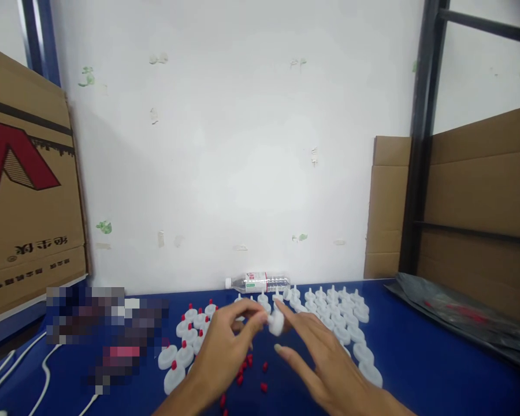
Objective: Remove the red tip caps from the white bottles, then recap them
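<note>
A white plastic nozzle cap [276, 322] is held up between my hands, tilted with its narrow tip towards the left. My left hand [231, 335] is closed, thumb and index finger pinching at that tip; whether a red piece is under the fingertips is hidden. My right hand [325, 361] is open beside the cap, its index finger against the cap's upper side and its thumb stretched away below. Several small red tip covers [264, 366] lie loose on the blue table below. On the left, white nozzle caps with red tips [184, 353] stand upright.
Rows of white nozzle caps with bare tips [338, 320] stand on the right of the blue table [433, 370]. A clear bottle [260, 282] lies by the wall. Cardboard boxes [30, 190], white cables [47, 375] and a dark plastic bag [459, 315] are at the sides.
</note>
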Tool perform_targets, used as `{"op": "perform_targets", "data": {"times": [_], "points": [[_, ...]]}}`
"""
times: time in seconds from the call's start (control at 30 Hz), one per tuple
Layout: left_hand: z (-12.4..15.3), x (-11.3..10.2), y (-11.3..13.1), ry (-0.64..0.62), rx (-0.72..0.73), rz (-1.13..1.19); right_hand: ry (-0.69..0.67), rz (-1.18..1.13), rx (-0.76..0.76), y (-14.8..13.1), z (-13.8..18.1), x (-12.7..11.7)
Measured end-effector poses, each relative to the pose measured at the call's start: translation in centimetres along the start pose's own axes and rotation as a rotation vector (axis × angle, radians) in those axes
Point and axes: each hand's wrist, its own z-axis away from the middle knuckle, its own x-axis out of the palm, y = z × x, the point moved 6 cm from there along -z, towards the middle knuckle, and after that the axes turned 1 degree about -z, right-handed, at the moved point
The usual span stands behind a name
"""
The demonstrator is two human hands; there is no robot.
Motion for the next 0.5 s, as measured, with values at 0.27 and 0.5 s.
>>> {"op": "perform_targets", "data": {"times": [0.27,0.5], "points": [[-1.6,-5.3,-2.8,-0.052,0.047,-0.571,-0.065,-0.063,0.080,0.7,0.0,-0.1],[-1.6,-6.1,-5.2,-0.207,-0.007,-0.701,-0.103,-0.023,0.055,0.3,-0.2,0.0]]}}
